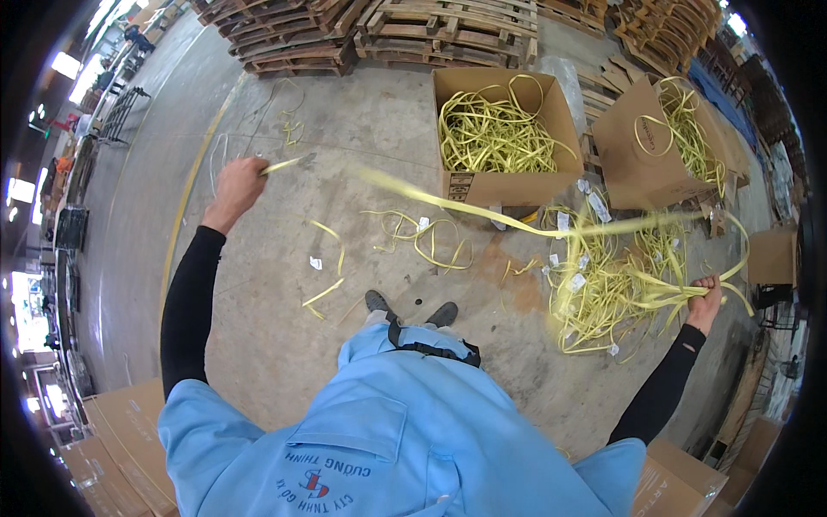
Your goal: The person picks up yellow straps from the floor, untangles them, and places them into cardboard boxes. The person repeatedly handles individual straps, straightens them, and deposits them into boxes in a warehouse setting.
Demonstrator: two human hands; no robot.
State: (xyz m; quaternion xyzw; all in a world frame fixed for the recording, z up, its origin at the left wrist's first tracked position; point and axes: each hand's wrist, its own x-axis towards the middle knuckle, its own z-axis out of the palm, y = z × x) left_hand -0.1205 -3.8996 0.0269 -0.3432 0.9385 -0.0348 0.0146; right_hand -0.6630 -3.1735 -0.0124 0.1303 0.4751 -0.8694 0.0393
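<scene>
My left hand (239, 188) is raised out to the left, its fist closed round a narrow yellow strip that looks like a strap end; the strip's far tip is blurred. Far to the right, my right hand (705, 303) grips a bunch of yellow straps (668, 293). One long yellow strap (469, 207) stretches through the air across the middle, its left end smeared by motion. Below and beside the right hand, a tangled heap of yellow straps (594, 302) with white tags lies on the concrete floor.
Ahead stands an open cardboard box (508, 188) full of yellow straps, with a second filled box (633, 159) tilted beside it. Wooden pallets (444, 34) are stacked behind. Loose strap pieces (431, 246) lie before my feet. Cartons (129, 439) stand at the lower left.
</scene>
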